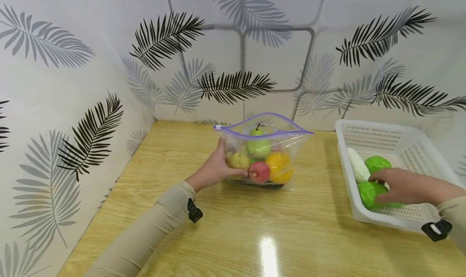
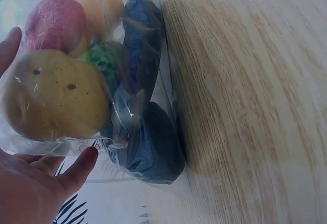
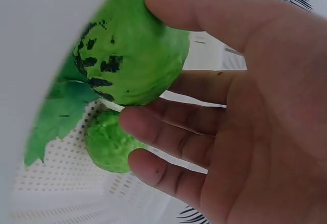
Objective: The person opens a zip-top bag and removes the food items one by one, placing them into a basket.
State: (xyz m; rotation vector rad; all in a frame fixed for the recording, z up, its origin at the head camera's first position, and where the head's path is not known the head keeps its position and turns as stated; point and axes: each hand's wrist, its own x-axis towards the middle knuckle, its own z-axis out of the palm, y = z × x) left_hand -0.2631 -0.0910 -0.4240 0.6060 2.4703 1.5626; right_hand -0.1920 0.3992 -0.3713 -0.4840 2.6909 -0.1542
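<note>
My left hand (image 1: 214,168) holds the left side of a clear zip bag (image 1: 296,147), thumb in front and fingers behind. The bag stands on the table with its purple-edged mouth parted. Through the plastic show a green pear (image 1: 258,147), a potato (image 2: 56,96), a small red fruit (image 1: 259,172), an orange-yellow piece (image 1: 279,167) and dark long pieces (image 2: 143,40). In the white basket (image 1: 344,176), my right hand (image 1: 407,186) grips a round green vegetable (image 3: 138,45) with dark patches, thumb on one side and fingers on the other. Its kind is unclear.
Also in the basket are a white elongated vegetable (image 1: 358,165) and another green ball (image 3: 110,142). A green leaf (image 3: 61,117) shows near the basket wall. The wooden table (image 1: 313,236) meets a leaf-patterned wall covering (image 1: 218,58) behind.
</note>
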